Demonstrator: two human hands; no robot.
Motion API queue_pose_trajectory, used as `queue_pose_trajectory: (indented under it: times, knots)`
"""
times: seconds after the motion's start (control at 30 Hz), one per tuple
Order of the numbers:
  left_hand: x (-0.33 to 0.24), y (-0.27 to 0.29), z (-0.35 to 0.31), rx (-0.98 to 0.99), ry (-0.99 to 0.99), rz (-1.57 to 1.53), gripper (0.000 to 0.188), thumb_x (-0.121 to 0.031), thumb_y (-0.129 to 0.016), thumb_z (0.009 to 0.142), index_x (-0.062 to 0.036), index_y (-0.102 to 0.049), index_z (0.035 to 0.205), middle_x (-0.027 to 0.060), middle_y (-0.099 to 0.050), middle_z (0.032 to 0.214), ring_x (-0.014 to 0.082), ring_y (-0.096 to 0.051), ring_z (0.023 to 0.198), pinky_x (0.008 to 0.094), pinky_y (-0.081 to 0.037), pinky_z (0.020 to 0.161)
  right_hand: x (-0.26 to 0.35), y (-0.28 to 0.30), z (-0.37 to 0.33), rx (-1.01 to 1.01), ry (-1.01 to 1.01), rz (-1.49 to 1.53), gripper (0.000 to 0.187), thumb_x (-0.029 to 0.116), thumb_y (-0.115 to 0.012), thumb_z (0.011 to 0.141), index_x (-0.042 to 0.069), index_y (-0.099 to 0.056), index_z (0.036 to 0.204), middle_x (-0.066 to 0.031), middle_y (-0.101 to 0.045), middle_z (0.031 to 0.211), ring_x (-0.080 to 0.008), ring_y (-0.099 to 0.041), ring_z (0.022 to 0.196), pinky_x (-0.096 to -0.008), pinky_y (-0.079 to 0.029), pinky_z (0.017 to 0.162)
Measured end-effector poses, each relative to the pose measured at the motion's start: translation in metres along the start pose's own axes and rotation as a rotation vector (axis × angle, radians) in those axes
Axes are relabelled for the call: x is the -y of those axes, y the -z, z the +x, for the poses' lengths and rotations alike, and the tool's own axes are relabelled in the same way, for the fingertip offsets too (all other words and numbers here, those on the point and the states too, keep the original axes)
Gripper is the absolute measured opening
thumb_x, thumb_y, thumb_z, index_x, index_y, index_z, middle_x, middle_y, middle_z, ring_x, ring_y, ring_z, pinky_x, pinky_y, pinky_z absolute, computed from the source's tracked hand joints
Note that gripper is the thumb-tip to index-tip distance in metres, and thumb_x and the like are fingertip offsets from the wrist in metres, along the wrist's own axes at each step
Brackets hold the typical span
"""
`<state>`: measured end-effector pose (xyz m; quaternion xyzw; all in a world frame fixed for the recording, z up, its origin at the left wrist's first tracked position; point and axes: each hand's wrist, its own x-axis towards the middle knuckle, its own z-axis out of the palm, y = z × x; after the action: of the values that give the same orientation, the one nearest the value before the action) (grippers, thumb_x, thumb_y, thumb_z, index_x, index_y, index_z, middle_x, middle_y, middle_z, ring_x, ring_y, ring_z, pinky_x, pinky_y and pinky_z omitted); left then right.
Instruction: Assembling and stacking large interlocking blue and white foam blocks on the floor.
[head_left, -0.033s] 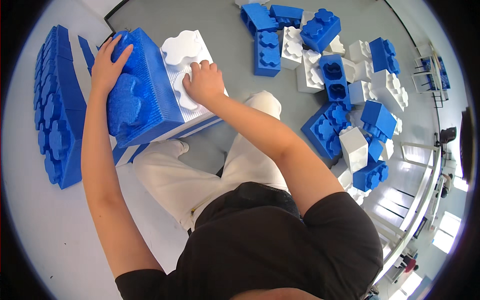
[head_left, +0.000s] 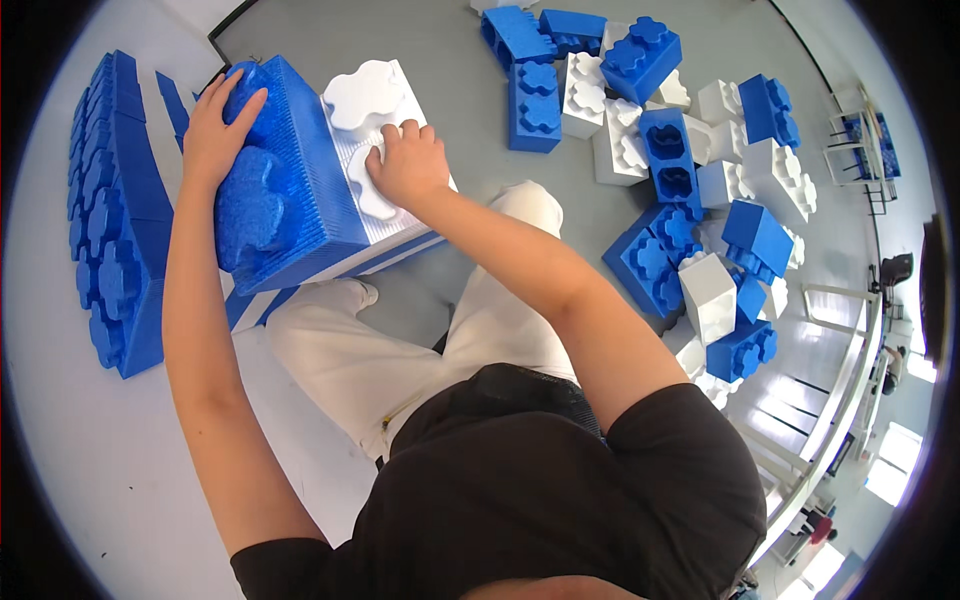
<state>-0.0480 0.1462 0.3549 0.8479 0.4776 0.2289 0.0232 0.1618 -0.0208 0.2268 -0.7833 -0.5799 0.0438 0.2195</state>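
A large blue toy building block (head_left: 325, 190) with rounded studs and a ribbed side stands in front of me at the left. My left hand (head_left: 213, 135) rests over its far stud, fingers and thumb spread. Against its right side, at a lower level, is a white block (head_left: 405, 85) with two studs. My right hand (head_left: 410, 165) lies on the nearer white stud, fingers slightly bent and thumb apart. Both hands press on the blocks from above without gripping round them. Layers of white and blue show beneath these two blocks.
A row of stacked blue blocks (head_left: 125, 230) stands along the left. Many loose blue blocks (head_left: 535, 105) and white blocks (head_left: 710, 300) lie piled on the grey floor (head_left: 420, 30) at the right. White railings (head_left: 835, 390) stand beyond, with people far off at the right edge.
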Motion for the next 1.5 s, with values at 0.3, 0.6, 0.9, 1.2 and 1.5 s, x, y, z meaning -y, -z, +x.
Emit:
queue_pose_trajectory:
  times: [0.3, 0.6, 0.9, 1.2, 1.5]
  knots:
    - [-0.011, 0.003, -0.006, -0.046, 0.025, -0.003, 0.070, -0.062, -0.063, 0.088, -0.0145, -0.060, 0.139, 0.0155, -0.050, 0.150, 0.0326, -0.048, 0.138, 0.0426, -0.038, 0.113, -0.003, 0.007, 0.000, 0.053, 0.005, 0.013, 0.044, 0.042, -0.055, 0.093, 0.006, -0.064, 0.117, -0.0166, -0.062, 0.114, -0.0337, -0.060, 0.104, -0.0464, -0.050, 0.089]
    - [-0.006, 0.008, -0.027, -0.029, 0.016, 0.077, 0.064, -0.059, -0.051, 0.098, -0.0143, -0.054, 0.144, 0.0183, -0.045, 0.152, 0.0371, -0.040, 0.142, 0.0475, -0.032, 0.116, -0.008, 0.006, -0.012, 0.036, 0.043, 0.102, 0.042, 0.040, -0.055, 0.093, 0.006, -0.064, 0.115, -0.0169, -0.061, 0.116, -0.0343, -0.058, 0.110, -0.0492, -0.047, 0.092]
    - [0.002, 0.019, -0.047, -0.009, 0.024, 0.095, 0.061, -0.056, -0.046, 0.102, -0.0154, -0.051, 0.147, 0.0208, -0.043, 0.154, 0.0394, -0.037, 0.143, 0.0492, -0.028, 0.119, -0.016, 0.007, -0.017, -0.006, 0.153, 0.173, 0.042, 0.040, -0.057, 0.093, 0.006, -0.064, 0.117, -0.0165, -0.062, 0.115, -0.0343, -0.058, 0.110, -0.0478, -0.048, 0.092]
    - [-0.068, 0.076, -0.102, 0.087, -0.125, 0.052, 0.054, -0.042, -0.054, 0.102, -0.0144, -0.050, 0.148, 0.0223, -0.036, 0.158, 0.0435, -0.027, 0.148, 0.0518, -0.021, 0.121, -0.013, 0.001, -0.007, 0.022, 0.156, 0.155, 0.041, 0.040, -0.057, 0.094, 0.007, -0.065, 0.118, -0.0152, -0.062, 0.116, -0.0327, -0.059, 0.109, -0.0472, -0.048, 0.091]
    - [-0.076, 0.068, -0.111, 0.301, -0.213, -0.022, 0.053, -0.033, -0.062, 0.094, -0.0111, -0.055, 0.142, 0.0146, -0.047, 0.152, 0.0367, -0.038, 0.143, 0.0524, -0.024, 0.119, -0.009, -0.003, 0.002, 0.013, 0.158, 0.135, 0.041, 0.039, -0.058, 0.093, 0.005, -0.064, 0.114, -0.0164, -0.062, 0.112, -0.0336, -0.059, 0.107, -0.0478, -0.048, 0.089]
